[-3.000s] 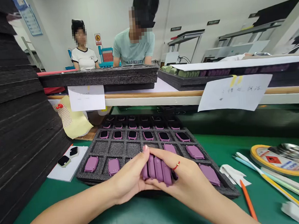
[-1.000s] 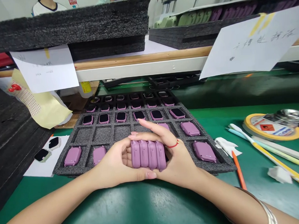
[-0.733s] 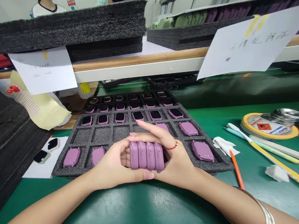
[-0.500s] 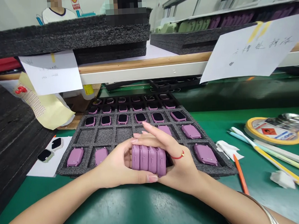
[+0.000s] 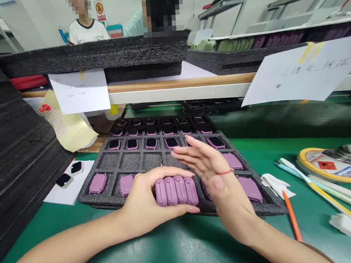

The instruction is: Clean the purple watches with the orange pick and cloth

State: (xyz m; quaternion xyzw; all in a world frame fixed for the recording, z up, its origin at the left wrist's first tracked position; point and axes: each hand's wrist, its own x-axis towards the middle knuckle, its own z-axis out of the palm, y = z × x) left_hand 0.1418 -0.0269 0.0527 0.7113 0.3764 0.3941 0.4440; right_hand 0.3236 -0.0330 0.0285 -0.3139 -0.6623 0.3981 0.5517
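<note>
Purple watch cases (image 5: 180, 190), four abreast, sit between the hands; the larger black foam tray (image 5: 129, 160) spreads beyond both. The left hand (image 5: 140, 199) clamps the row, fingers over, thumb under; the right hand (image 5: 217, 180), spread wide and holding nothing, faces its free end. Even thumb pressure should best stop the outermost case (image 5: 191, 191) slipping.

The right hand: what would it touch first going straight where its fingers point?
Probably a dark-screened purple watch in the black foam tray, ahead of the right hand; height is unclear, so it might pass above.
</note>
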